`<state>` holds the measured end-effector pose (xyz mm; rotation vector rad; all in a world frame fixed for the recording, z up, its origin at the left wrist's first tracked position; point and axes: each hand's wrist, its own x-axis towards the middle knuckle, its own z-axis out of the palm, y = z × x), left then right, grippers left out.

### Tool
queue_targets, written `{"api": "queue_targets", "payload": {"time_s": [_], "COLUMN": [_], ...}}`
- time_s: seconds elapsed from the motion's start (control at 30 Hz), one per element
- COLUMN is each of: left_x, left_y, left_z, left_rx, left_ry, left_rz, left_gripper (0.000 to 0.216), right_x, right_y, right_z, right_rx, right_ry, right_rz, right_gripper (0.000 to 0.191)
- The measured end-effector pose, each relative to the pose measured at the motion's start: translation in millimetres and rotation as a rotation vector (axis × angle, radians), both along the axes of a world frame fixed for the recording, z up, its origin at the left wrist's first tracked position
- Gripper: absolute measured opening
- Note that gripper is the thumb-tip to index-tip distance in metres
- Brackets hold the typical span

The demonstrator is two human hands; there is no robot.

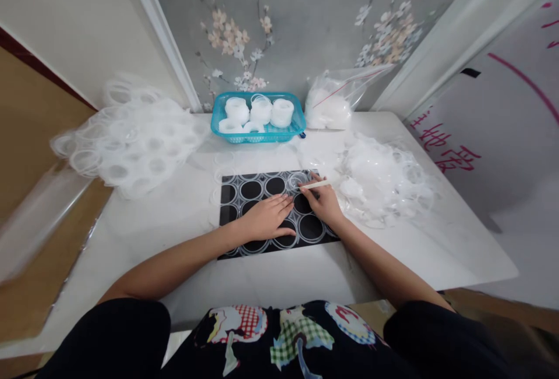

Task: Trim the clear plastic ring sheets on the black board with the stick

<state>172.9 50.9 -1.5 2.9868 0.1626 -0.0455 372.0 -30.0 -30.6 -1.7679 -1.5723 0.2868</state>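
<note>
A clear plastic sheet of round rings lies on a black mat (232,199) in the middle of the white table (271,277). My left hand (266,219) rests flat on the sheet, fingers stretched out. My right hand (322,201) is closed in a pinch on a thin white stick (318,184), its tip at a clear ring (297,180) near the mat's far edge.
A turquoise basket (257,130) with stacks of white rings stands at the back. A clear bag (336,99) of white pieces leans beside it. Piles of punched clear sheets lie at the left (131,140) and right (384,178). The table's front edge is near my body.
</note>
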Motion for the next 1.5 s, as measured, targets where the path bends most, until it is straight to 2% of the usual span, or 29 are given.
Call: {"api": "queue_targets", "payload": {"time_s": [0.13,0.2,0.27,0.3,0.37,0.43,0.5,0.6,0.7,0.9,1.03,1.17,1.3,1.37,1.4,1.47,1.5], "left_x": [0,-1,-1,0,4,15,30,55,70,69,66,65,67,69,70,72,73], "left_y": [1,2,4,4,3,1,-2,-2,1,3,3,3,4,5,6,8,9], "left_z": [6.1,11.7,19.4,23.7,31.6,36.3,36.7,31.0,23.0,11.9,12.3,15.1,19.3,23.0,25.1,28.8,30.0], "left_rx": [-0.043,-0.054,-0.068,-0.075,-0.086,-0.082,-0.067,-0.049,-0.039,-0.054,-0.083,-0.022,0.001,-0.007,-0.016,-0.046,-0.061], "left_ry": [0.059,0.095,0.118,0.121,0.096,0.035,-0.01,0.015,0.057,0.049,0.049,0.081,0.071,0.066,0.067,0.076,0.082], "left_rz": [0.008,0.01,0.012,0.017,0.046,0.065,0.043,-0.009,-0.001,0.018,0.009,-0.02,-0.04,-0.035,-0.027,-0.014,-0.007], "left_gripper": [0.088,0.089,0.086,0.083,0.074,0.069,0.074,0.081,0.077,0.077,0.079,0.082,0.084,0.082,0.08,0.074,0.071], "right_x": [6,27,51,60,67,62,52,44,46,50,51,48,40,43,50,73,89], "right_y": [9,22,33,35,31,19,7,-4,-7,-8,-7,-10,-9,0,6,19,25], "right_z": [14.9,27.6,38.8,42.0,41.6,32.6,19.7,3.4,-4.6,-9.0,-8.4,-5.3,0.6,7.7,13.2,28.2,37.2], "right_rx": [0.014,0.079,0.206,0.246,0.227,0.141,0.069,0.019,-0.006,-0.017,-0.018,-0.013,-0.02,-0.062,-0.074,-0.063,-0.027], "right_ry": [-0.328,-0.384,-0.335,-0.318,-0.327,-0.32,-0.233,-0.025,0.088,0.126,0.116,0.029,-0.204,-0.347,-0.395,-0.439,-0.437], "right_rz": [0.067,-0.092,-0.413,-0.497,-0.453,-0.279,-0.167,-0.158,-0.174,-0.172,-0.189,-0.179,-0.05,0.074,0.082,-0.053,-0.221], "right_gripper": [0.024,0.026,0.03,0.031,0.029,0.027,0.028,0.029,0.031,0.031,0.03,0.029,0.025,0.023,0.021,0.019,0.021]}}
